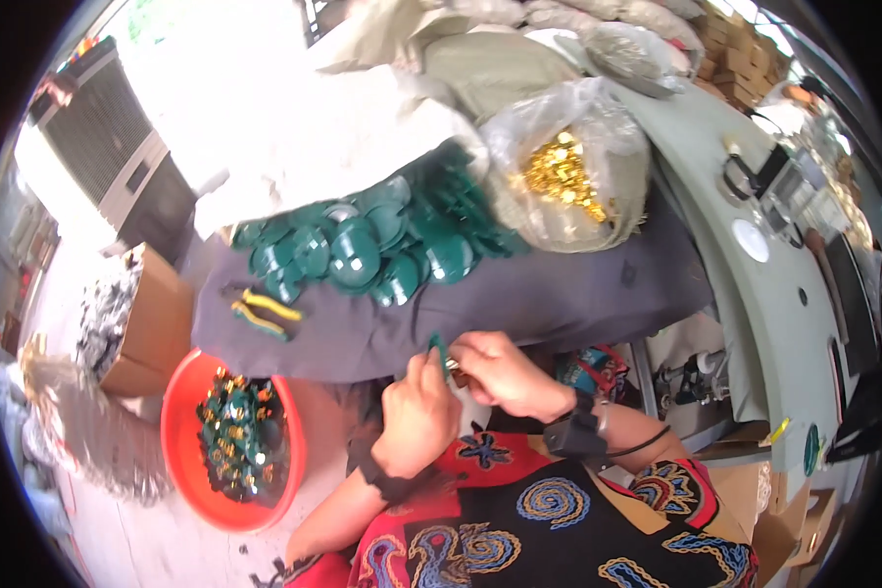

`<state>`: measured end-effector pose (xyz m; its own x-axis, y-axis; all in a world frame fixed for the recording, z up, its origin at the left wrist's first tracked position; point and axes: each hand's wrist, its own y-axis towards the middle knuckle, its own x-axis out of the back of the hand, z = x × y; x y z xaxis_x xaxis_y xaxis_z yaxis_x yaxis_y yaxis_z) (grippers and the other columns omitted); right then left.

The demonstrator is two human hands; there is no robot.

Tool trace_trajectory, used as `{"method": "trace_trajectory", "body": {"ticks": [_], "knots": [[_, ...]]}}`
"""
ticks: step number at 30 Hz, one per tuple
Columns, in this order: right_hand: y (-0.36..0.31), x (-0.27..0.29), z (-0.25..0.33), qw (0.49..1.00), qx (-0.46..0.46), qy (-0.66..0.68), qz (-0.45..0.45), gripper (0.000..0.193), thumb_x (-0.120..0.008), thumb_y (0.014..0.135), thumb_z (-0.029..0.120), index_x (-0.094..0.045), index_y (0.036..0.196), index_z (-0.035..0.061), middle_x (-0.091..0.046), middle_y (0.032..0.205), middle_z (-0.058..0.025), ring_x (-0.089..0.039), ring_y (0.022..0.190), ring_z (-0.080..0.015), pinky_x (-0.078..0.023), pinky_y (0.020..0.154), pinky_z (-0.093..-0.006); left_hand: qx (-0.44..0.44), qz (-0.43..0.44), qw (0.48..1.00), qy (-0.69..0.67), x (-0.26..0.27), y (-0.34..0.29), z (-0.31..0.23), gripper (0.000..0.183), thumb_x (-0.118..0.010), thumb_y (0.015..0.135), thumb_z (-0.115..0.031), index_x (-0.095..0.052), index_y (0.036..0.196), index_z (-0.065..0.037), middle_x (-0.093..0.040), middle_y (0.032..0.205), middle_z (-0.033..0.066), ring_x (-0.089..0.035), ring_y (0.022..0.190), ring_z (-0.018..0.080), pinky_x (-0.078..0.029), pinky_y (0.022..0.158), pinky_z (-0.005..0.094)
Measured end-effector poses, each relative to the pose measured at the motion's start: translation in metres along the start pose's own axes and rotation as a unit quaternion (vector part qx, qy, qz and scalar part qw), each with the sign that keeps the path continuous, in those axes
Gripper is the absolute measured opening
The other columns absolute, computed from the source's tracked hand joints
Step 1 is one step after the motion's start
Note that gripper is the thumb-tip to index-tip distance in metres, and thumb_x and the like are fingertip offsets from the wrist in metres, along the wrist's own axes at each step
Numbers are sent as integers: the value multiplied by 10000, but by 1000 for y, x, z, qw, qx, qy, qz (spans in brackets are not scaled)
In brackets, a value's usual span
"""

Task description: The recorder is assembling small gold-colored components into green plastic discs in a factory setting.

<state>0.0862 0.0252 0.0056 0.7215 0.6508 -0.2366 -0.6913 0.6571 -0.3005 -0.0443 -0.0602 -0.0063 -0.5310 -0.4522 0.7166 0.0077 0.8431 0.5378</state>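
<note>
In front of my body, at the near edge of the dark cloth, my two hands meet. My left hand [419, 414] is closed on a green disc [437, 345], turned nearly edge-on. Against its right side, my right hand [505, 372] pinches a small gold-coloured piece [452, 365], mostly hidden by the fingers. Beyond my hands, a heap of glossy green discs [355, 257] spills from a white sack [363, 127]. A clear plastic bag [510, 147] of shiny gold pieces [563, 176] stands open to the right of the heap.
Yellow-handled pliers [267, 312] lie on the dark cloth [578, 294] at left. Below stands a red basin [173, 421] with green parts bearing gold pieces. A cardboard box [157, 328] and a plastic sack [103, 431] are farther left. A pale green table [725, 245] curves along the right.
</note>
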Motion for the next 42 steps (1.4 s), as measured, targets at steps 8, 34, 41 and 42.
{"method": "trace_trajectory", "body": {"ticks": [8, 34, 41, 42], "knots": [[35, 47, 32, 965, 174, -176, -82, 268, -530, 940, 280, -588, 947, 18, -615, 754, -39, -581, 540, -92, -477, 465, -242, 301, -192, 874, -331, 66, -33, 78, 253, -523, 819, -28, -595, 1059, 7, -636, 926, 29, -589, 812, 93, -478, 704, 222], [70, 213, 60, 527, 206, -698, -440, 301, -578, 771, 66, -591, 1072, 56, -570, 868, -253, -612, 798, -380, -494, 701, -472, 93, -128, 974, 165, 39, 71, 127, 432, -674, 733, -136, -553, 1128, -7, -604, 1096, 151, -593, 916, 325, -500, 763, 403], [59, 213, 32, 725, 298, -511, -353, 127, -631, 729, 43, -624, 850, 8, -603, 786, -186, -609, 705, -323, -478, 631, -393, 92, 0, 967, 239, 32, 102, 133, 679, -753, 614, -134, -491, 1231, -22, -600, 1063, 126, -542, 970, 319, -496, 768, 399], [56, 201, 30, 846, 190, -375, -328, 112, -650, 728, 44, -620, 822, -8, -625, 729, -157, -605, 678, -294, -468, 617, -358, 89, 6, 965, 248, 35, 102, 135, 671, -754, 605, -130, -501, 1217, -24, -601, 1025, 133, -542, 954, 320, -492, 760, 399]]}}
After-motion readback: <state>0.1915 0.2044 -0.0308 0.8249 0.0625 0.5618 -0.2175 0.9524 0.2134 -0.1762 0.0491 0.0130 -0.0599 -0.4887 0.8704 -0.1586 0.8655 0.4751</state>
